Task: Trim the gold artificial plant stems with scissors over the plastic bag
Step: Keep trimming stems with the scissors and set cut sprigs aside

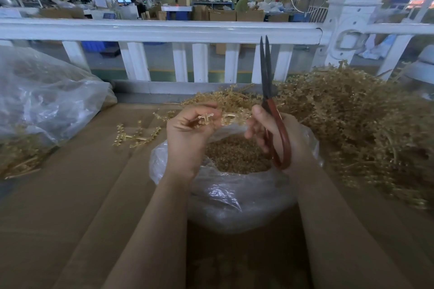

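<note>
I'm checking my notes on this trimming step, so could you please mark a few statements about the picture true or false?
1. The right hand holds the scissors. True.
2. The scissor blades point down into the bag. False: they point up.
3. The left hand pinches a gold stem. True.
4. The plastic bag under the hands is empty. False: it holds gold trimmings.
5. The big gold plant pile lies on the right. True.

Between your hands: plastic bag [225, 195], thin, clear, crinkled, glossy. In your right: scissors [270, 101], dull dark metal blades, red glossy handles. Gold stems [352, 112] plastic-looking, bumpy. Bench [70, 206] matt brown cardboard.
</note>
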Available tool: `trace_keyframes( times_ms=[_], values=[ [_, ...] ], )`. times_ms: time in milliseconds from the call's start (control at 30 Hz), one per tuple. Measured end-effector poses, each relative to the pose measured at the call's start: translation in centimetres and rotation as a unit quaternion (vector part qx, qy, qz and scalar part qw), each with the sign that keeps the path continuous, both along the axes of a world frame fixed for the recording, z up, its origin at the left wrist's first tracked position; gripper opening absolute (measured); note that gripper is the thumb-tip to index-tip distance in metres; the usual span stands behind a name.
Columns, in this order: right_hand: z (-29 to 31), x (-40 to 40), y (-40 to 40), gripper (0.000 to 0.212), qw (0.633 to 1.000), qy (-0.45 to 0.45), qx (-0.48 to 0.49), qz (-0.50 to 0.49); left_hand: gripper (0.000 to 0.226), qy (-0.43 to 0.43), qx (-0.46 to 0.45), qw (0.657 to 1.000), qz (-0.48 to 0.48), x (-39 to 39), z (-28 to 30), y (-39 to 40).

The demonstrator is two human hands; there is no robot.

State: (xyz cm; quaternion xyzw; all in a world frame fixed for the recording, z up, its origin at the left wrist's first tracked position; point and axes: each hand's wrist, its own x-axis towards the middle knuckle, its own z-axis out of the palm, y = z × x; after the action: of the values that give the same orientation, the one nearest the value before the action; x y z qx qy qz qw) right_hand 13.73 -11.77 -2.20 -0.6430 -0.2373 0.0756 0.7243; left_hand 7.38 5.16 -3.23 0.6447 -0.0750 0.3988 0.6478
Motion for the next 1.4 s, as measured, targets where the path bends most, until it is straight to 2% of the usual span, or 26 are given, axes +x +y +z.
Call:
trace_keyframes(
  times_ms=[100, 167, 233, 300, 333, 400, 467, 533, 600, 667, 800, 867, 1033, 1167, 1300, 1400],
  values=[
    [0.1, 0.1, 0.1, 0.021, 1.000, -0.005, -0.013, 0.005, 0.029, 0.009, 0.028, 1.000, -0.011, -0.2, 0.0, -0.3],
    [0.1, 0.3, 0.0, 0.015, 1.000, -0.005, -0.006, 0.000, 0.033, 0.056, 0.012, 0.997, -0.048, -0.3, 0.1, -0.3],
    [0.1, 0.5, 0.0, 0.014, 1.000, 0.014, 0.018, -0.008, 0.064, 0.128, -0.034, 0.984, -0.118, -0.4, 0.3, -0.1],
    [0.1, 0.6, 0.0, 0.014, 0.999, 0.030, 0.042, -0.016, 0.095, 0.168, -0.104, 0.956, -0.216, -0.6, 0.5, 0.3],
    [0.1, 0.6, 0.0, 0.016, 0.998, 0.033, 0.052, -0.019, 0.106, 0.177, -0.121, 0.945, -0.246, -0.7, 0.7, 0.4],
    [0.0, 0.6, 0.0, 0.023, 0.998, 0.031, 0.057, -0.019, 0.112, 0.196, -0.119, 0.941, -0.249, -1.0, 0.9, 0.5],
    [0.0, 0.6, 0.2, 0.029, 0.998, 0.029, 0.053, -0.022, 0.101, 0.226, -0.089, 0.947, -0.210, -1.0, 0.8, 0.2],
    [0.1, 0.4, 0.4, 0.032, 0.998, 0.028, 0.038, -0.029, 0.064, 0.245, -0.041, 0.952, -0.177, -0.9, 0.5, -0.1],
    [0.1, 0.3, 0.6, 0.030, 0.999, 0.019, 0.015, -0.033, 0.030, 0.253, -0.023, 0.950, -0.183, -0.8, 0.3, -0.6],
    [0.0, 0.2, 0.7, 0.024, 0.999, 0.013, -0.002, -0.041, 0.016, 0.248, -0.022, 0.951, -0.184, -0.7, 0.2, -1.0],
    [0.1, 0.2, 0.6, 0.038, 1.000, -0.003, -0.006, -0.018, 0.011, 0.234, -0.076, 0.947, -0.207, -0.5, 0.3, -1.0],
    [0.0, 0.2, 0.6, 0.029, 1.000, -0.005, -0.020, -0.017, 0.017, 0.231, -0.103, 0.946, -0.203, -0.4, 0.4, -1.0],
    [-0.3, 0.6, 0.4, 0.005, 0.999, -0.011, -0.044, -0.024, 0.028, 0.227, -0.098, 0.954, -0.172, -0.4, 0.5, -0.9],
    [-0.4, 0.7, 0.6, 0.009, 0.999, -0.018, -0.013, -0.027, 0.032, 0.222, -0.114, 0.952, -0.178, -0.4, 0.6, -1.1],
    [-0.5, 0.9, 0.6, 0.009, 0.999, -0.035, 0.011, -0.018, 0.021, 0.237, -0.060, 0.962, -0.124, -0.3, 0.4, -1.3],
    [-0.6, 0.9, 0.8, 0.012, 0.999, -0.048, 0.017, -0.015, 0.019, 0.235, -0.023, 0.963, -0.133, -0.2, 0.2, -1.1]
  ],
)
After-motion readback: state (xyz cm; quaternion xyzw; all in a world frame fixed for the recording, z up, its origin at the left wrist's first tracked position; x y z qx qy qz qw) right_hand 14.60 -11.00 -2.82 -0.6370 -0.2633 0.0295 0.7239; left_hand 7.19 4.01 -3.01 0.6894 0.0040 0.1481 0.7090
